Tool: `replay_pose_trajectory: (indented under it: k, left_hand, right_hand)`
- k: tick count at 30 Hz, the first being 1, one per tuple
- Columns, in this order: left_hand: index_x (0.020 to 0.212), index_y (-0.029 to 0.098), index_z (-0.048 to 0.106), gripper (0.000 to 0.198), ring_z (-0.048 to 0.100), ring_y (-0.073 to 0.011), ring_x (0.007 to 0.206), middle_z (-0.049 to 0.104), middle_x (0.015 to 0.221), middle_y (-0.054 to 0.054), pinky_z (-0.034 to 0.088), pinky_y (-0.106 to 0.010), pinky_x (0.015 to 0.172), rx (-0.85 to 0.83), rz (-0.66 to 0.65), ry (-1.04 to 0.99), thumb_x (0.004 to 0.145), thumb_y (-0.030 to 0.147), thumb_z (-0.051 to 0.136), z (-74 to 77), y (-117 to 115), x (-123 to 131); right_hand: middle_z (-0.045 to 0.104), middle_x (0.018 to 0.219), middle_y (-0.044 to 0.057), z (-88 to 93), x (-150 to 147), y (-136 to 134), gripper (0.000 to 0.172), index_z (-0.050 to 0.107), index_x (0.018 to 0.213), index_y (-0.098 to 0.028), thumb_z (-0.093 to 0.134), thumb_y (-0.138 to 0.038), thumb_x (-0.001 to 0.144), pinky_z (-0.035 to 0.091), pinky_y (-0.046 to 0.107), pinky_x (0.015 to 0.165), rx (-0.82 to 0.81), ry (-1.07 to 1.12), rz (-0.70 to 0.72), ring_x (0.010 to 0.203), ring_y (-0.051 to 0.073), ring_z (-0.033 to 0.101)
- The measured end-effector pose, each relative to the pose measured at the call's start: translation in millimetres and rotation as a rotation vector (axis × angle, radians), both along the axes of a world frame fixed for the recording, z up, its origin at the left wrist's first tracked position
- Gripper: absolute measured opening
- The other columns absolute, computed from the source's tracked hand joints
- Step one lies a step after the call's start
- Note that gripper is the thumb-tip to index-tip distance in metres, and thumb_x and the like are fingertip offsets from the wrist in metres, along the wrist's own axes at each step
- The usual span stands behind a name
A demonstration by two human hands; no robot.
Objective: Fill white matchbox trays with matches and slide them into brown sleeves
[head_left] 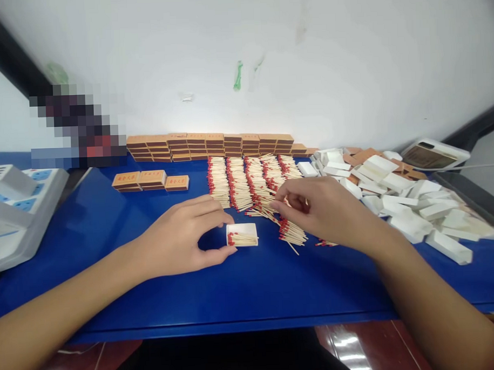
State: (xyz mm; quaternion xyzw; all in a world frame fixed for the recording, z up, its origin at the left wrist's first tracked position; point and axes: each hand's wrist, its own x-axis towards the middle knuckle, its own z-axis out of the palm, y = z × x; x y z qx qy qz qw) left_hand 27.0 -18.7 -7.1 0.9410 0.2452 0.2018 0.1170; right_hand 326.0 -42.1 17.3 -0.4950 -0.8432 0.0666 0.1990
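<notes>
A small white matchbox tray (243, 234) with a few red-tipped matches in it lies on the blue table (242, 293). My left hand (184, 236) pinches the tray's left end between thumb and fingers. My right hand (320, 206) hovers over the loose matches (250, 182), its fingertips pinched on a few of them at the pile's near edge. More matches (291, 232) lie fanned out just under that hand, to the right of the tray.
Stacked orange matchboxes (209, 146) line the wall; three more (149, 180) lie at the left. A heap of empty white trays (397, 198) covers the right side. A white power strip (16, 209) sits far left, a white device (434, 154) far right.
</notes>
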Motion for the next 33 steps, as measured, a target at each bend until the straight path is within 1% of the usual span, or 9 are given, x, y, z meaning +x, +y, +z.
replay_pose_trajectory:
  k: [2,5,10,14,17,19,24,28,33]
  left_hand:
    - [0.110,0.019,0.074,0.024,0.064,-0.0199,0.088,0.069,0.093,-0.003,0.048,-0.033,0.077,-0.047,0.025,0.071,0.097,0.039,0.073,-0.1,1.2,-1.3]
    - [0.104,0.021,0.075,0.023,0.064,-0.0176,0.082,0.068,0.089,-0.001,0.046,-0.031,0.072,-0.131,0.063,0.131,0.093,0.041,0.076,-0.6,6.4,-4.1]
    - [0.101,0.021,0.074,0.024,0.062,-0.0166,0.080,0.068,0.090,-0.001,0.044,-0.030,0.071,-0.177,0.079,0.155,0.093,0.043,0.076,-0.7,10.1,-5.2]
    - [0.101,0.021,0.074,0.024,0.062,-0.0166,0.079,0.068,0.091,-0.001,0.044,-0.030,0.070,-0.189,0.081,0.166,0.091,0.042,0.076,-1.9,8.3,-3.6]
    - [0.103,0.021,0.074,0.024,0.062,-0.0167,0.078,0.068,0.091,-0.001,0.044,-0.031,0.070,-0.177,0.081,0.172,0.092,0.042,0.075,-2.6,7.7,-2.8]
    - [0.103,0.021,0.074,0.025,0.062,-0.0168,0.079,0.068,0.091,-0.001,0.044,-0.031,0.070,-0.175,0.073,0.169,0.092,0.042,0.075,-2.7,7.5,-2.6]
    - [0.104,0.021,0.074,0.025,0.063,-0.0169,0.079,0.068,0.091,-0.001,0.045,-0.030,0.070,-0.177,0.075,0.164,0.092,0.042,0.076,-2.4,6.7,-2.5]
    - [0.104,0.021,0.075,0.026,0.063,-0.0175,0.079,0.069,0.091,-0.002,0.045,-0.030,0.070,-0.169,0.070,0.147,0.093,0.044,0.075,-3.4,6.2,-1.5]
    - [0.105,0.021,0.074,0.024,0.064,-0.0181,0.079,0.069,0.089,-0.002,0.046,-0.031,0.072,-0.148,0.053,0.143,0.093,0.042,0.075,-4.5,3.6,1.4]
  right_hand:
    - [0.062,0.061,-0.001,6.8,5.9,-2.0,0.028,0.069,0.074,-0.021,0.067,-0.036,0.098,0.033,0.027,0.057,-0.172,-0.134,0.000,0.057,0.014,0.055]
    - [0.068,0.067,0.000,13.4,11.2,-8.3,0.025,0.075,0.076,-0.023,0.071,-0.041,0.093,0.036,0.027,0.057,-0.377,-0.259,0.015,0.061,0.015,0.060]
    - [0.075,0.080,0.001,15.8,14.2,-16.1,0.018,0.079,0.087,-0.025,0.079,-0.042,0.085,0.040,0.028,0.060,-0.457,-0.350,-0.022,0.070,0.018,0.065]
    - [0.073,0.073,0.000,10.0,11.5,-17.3,0.016,0.077,0.080,-0.024,0.081,-0.038,0.085,0.037,0.029,0.057,-0.480,-0.337,0.004,0.066,0.018,0.064]
    - [0.074,0.074,-0.001,4.4,12.1,-17.5,0.008,0.077,0.082,-0.026,0.075,-0.026,0.090,0.038,0.028,0.056,-0.497,-0.250,0.043,0.064,0.016,0.064]
    - [0.074,0.073,-0.002,1.3,13.4,-17.6,0.012,0.076,0.081,-0.025,0.071,-0.019,0.090,0.038,0.027,0.056,-0.507,-0.215,0.070,0.062,0.015,0.064]
    - [0.062,0.060,-0.004,-2.5,11.9,-16.6,0.016,0.065,0.071,-0.023,0.070,-0.011,0.081,0.031,0.027,0.051,-0.502,-0.247,0.080,0.053,0.014,0.053]
    - [0.059,0.060,-0.005,1.3,5.5,-14.1,0.015,0.062,0.071,-0.023,0.069,-0.013,0.081,0.029,0.026,0.053,-0.464,-0.238,0.056,0.054,0.014,0.049]
    - [0.061,0.065,-0.005,1.2,-12.5,-13.1,0.008,0.066,0.082,-0.021,0.067,-0.018,0.089,0.031,0.025,0.059,-0.312,-0.046,0.078,0.056,0.012,0.050]
